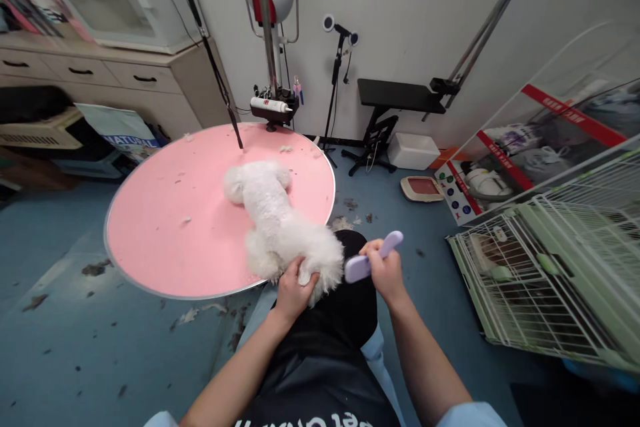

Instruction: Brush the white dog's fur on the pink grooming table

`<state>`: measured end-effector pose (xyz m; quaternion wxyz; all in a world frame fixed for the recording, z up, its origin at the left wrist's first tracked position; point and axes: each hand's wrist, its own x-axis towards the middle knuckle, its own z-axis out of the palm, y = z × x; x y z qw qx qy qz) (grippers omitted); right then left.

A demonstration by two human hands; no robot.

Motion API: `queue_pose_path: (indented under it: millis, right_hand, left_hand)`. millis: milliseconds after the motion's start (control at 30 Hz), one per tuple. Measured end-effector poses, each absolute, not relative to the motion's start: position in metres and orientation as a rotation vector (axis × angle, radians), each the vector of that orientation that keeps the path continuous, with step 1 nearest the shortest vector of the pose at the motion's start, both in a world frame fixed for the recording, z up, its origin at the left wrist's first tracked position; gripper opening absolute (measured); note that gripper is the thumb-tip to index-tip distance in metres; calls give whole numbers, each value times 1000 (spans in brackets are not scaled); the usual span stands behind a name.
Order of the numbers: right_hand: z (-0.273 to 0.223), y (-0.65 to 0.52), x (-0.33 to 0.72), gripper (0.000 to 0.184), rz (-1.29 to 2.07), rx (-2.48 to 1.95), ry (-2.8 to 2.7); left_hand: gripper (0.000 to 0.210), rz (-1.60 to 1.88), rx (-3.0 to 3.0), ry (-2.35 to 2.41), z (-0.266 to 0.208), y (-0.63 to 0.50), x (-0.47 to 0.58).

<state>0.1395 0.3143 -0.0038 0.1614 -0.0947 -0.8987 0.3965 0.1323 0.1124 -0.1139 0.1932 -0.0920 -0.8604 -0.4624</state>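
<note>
A fluffy white dog (273, 213) is on the round pink grooming table (165, 213), its head toward the far side and its rear at the near edge, by my lap. My left hand (295, 287) is closed on the white fur at the dog's rear, probably around a leg; the fur hides exactly what lies under the fingers. In my right hand (384, 268) is a lilac grooming brush (359, 269), gripped by its handle. The brush head is just right of the dog's fluffed fur, above my dark apron (325, 353).
A metal grooming post (265, 20) with a tool holder (274, 110) rises from the table's far edge. A black strap (220, 80) hangs over the table. White wire cages (530, 280) stand at right. Fur clumps (95, 268) litter the blue floor.
</note>
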Motion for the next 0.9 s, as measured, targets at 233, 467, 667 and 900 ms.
queue_pose_path:
  millis: [233,467,667,900]
  right_hand:
    - [-25,245,153,17,1100,-123,-2794]
    - [-30,227,131,22,1165,-59,-2814]
    - [-37,224,135,17,1385,-2,-2716]
    - [-37,221,135,18,1311,26,-2717]
  left_hand:
    - [43,-1379,-280,-2404,-115,121,129]
    - [39,-1457,-640,-2605,-61,69,124]
    - [19,-1670,-558,-2605,-33,62,107]
    - [18,-1605,-445,-2628,-46,81,106]
